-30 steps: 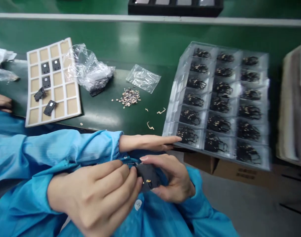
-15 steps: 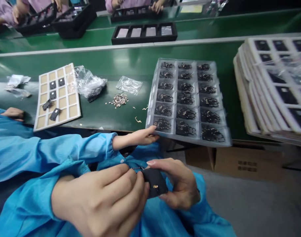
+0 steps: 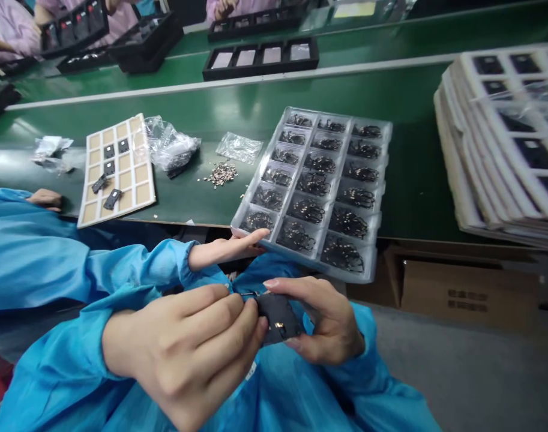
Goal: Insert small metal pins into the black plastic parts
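Low in the view, my left hand (image 3: 183,354) and my right hand (image 3: 321,324) meet over my lap. Both are closed round a small black part (image 3: 280,321) with a gold contact on its face. My right fingers wrap its right side. My left thumb and fingers pinch at its left edge, where a thin metal piece (image 3: 249,294) shows. Just above, a co-worker's hand (image 3: 226,247) in a blue sleeve touches the near corner of a clear plastic tray (image 3: 368,273) whose pockets hold black wired parts.
On the green bench lie a beige grid tray (image 3: 141,193) with a few black parts, crumpled plastic bags (image 3: 170,147), and a heap of small metal pieces (image 3: 222,174). A stack of white trays (image 3: 472,180) stands at the right, with a cardboard box (image 3: 458,288) below. People work at black trays (image 3: 260,57) beyond.
The co-worker's hand has drawn the clear tray leftward and turned it, so its near corner overhangs the bench edge. My hands stay closed on the black part.
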A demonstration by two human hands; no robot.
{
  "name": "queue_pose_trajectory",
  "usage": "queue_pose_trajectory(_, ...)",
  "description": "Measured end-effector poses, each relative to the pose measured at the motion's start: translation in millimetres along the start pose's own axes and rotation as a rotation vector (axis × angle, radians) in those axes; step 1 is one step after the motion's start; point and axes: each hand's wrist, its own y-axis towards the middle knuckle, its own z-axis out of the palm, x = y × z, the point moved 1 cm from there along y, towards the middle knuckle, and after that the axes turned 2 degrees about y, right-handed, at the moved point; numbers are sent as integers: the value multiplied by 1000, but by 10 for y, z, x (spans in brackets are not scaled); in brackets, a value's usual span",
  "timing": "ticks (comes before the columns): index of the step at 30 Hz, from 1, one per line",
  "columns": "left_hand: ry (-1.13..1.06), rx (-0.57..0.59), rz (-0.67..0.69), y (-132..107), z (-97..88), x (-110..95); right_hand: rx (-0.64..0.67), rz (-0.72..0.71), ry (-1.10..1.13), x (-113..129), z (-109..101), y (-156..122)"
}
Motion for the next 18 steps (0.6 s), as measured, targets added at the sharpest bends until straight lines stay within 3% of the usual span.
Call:
queue_pose_trajectory(8,24,35,4,-33,7,-47,-11,30,-30,-28,-1,-87)
queue_pose_trajectory(12,77,30,-44,-32,26,-30,-80,69,-71,-48,3,-165)
queue_pose_trajectory(15,78,-40,-149,-67,119,-15,-160,94,-138,-58,7,-229)
queue_pose_trajectory(18,-133,-182,-347,-176,297,-29,-194,82,-222,-31,14,-247)
